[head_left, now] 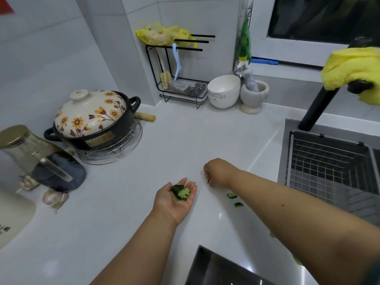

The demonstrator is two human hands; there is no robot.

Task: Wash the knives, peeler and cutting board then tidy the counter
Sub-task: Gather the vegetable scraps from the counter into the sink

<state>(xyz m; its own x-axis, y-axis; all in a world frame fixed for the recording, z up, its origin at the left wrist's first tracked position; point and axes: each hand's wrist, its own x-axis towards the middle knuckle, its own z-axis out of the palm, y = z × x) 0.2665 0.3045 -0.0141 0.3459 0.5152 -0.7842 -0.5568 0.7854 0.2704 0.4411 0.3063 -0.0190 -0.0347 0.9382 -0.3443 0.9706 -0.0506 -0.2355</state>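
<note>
My left hand [175, 199] lies palm up on the white counter [127, 202], its fingers relaxed, cupping a small heap of cucumber peel scraps [181, 193]. Just to its right my right hand [219, 172] is curled, its fingertips pinching a tiny dark scrap [208, 181] off the counter. Two more peel pieces [232, 195] [239, 204] lie on the counter under my right forearm. No knife, peeler or cutting board is in view.
The sink [287, 153] with a wire basket [329, 163] is at the right, beside a black faucet [317, 108] draped with a yellow cloth [349, 64]. A flowered pot [92, 118], a jar [26, 149], garlic [53, 197], bowls [223, 91], a mortar [254, 95] and a rack [181, 75] line the back and left.
</note>
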